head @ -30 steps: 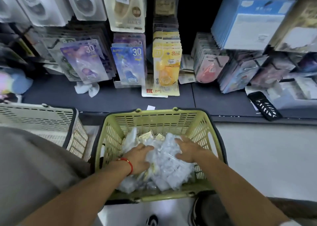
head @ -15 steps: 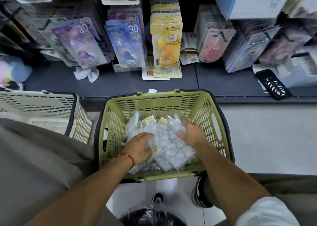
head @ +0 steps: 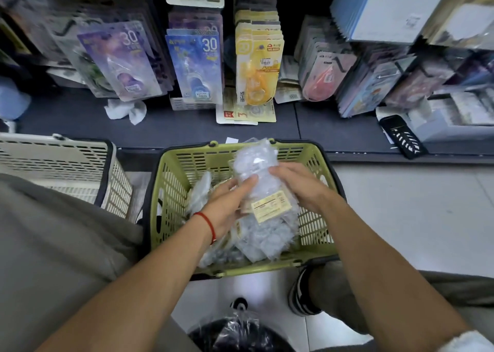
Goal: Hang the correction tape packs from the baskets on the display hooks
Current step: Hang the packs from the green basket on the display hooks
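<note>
A clear-wrapped bundle of packs (head: 263, 188) with a yellow label is held over the green basket (head: 171, 191), the left hand (head: 227, 207) gripping it from its nine o'clock side and the right hand (head: 296, 186) curled round its three o'clock edge. More clear-wrapped packs (head: 256, 239) fill the basket, with a beige basket (head: 66, 164) at its nine o'clock. At twelve o'clock, past the dark shelf (head: 173, 124), correction tape packs (head: 196, 65) hang in rows.

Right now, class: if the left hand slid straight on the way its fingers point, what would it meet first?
The left hand points up and right, and its fingers already touch the clear bundle of packs. Past that, probably the right hand holding the bundle's other side, though depth is unclear.
</note>
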{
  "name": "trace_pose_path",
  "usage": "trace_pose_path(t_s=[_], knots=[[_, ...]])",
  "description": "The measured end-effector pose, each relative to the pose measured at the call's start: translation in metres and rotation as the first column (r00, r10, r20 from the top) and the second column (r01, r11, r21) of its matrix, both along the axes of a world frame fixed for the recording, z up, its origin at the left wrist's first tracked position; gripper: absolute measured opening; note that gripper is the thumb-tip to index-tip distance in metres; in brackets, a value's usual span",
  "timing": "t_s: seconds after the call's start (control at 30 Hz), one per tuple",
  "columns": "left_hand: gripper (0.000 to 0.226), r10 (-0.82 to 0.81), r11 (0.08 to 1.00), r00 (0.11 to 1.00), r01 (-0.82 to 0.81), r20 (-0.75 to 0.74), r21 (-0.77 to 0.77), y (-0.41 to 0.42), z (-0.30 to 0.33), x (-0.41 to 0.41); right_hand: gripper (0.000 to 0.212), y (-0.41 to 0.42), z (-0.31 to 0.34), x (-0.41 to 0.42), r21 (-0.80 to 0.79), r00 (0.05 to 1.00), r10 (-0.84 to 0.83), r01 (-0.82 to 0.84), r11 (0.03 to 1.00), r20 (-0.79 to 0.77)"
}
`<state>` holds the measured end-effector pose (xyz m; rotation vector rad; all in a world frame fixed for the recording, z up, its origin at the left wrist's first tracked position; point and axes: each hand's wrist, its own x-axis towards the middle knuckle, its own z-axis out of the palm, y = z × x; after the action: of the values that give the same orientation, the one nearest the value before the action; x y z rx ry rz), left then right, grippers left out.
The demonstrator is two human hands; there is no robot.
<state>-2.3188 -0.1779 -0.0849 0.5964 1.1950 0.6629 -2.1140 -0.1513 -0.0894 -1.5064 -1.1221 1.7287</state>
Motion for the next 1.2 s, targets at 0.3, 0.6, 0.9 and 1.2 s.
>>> trace_pose_path(t_s=[0.3, 0.6, 0.9, 1.2], knots=[[0.04, 0.163, 0.97, 0.978, -0.183, -0.13, -0.163, -0.014, -0.027, -0.044, 0.066, -0.023, -0.093, 0.006, -0.249, 0.573, 0.331, -0.218, 0.943, 0.75], [0.038, 0.136, 0.948, 0.987, -0.156, -0.091, -0.278, -0.004, -0.024, -0.041, 0.037, -0.019, -0.103, 0.023, -0.089, 0.681, 0.096, -0.045, 0.995, 0.726], [0.031, 0.258, 0.961, 0.954, -0.269, -0.152, -0.058, 0.001, -0.001, -0.009, 0.029, -0.018, 0.018, 0.021, -0.136, 0.978, -0.178, 0.163, 0.977, -0.109], [0.047, 0.322, 0.92, 0.946, -0.305, -0.027, 0.246, 0.017, 0.072, 0.0, 0.028, -0.002, 0.109, -0.046, 0.159, 0.95, -0.021, -0.03, 0.987, 0.311]])
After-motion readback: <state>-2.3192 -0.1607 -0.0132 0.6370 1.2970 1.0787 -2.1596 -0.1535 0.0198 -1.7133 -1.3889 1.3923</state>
